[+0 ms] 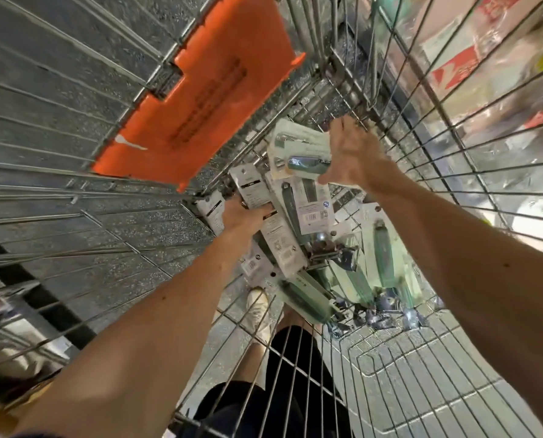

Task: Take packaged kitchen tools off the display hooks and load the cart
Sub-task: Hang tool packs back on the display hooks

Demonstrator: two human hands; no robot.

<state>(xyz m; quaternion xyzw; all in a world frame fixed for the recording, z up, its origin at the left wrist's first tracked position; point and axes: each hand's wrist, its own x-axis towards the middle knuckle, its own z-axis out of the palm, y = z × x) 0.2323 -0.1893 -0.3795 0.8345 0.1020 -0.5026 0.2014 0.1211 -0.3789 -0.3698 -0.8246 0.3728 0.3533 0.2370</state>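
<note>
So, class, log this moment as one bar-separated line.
phase: loading | left hand: grips white packs | right hand: on green-handled pack | place: cart

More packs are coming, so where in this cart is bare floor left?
Bare wire-mesh cart floor lies near right, between the pile of carded green-handled kitchen tools and the cart's right wire wall. The middle is crowded.

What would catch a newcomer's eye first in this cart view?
The orange seat flap, upper left against the wire cart. Below it, a heap of packaged green-handled tools in the basket's centre, with the left hand gripping some and the right hand touching the farthest pack.
</note>
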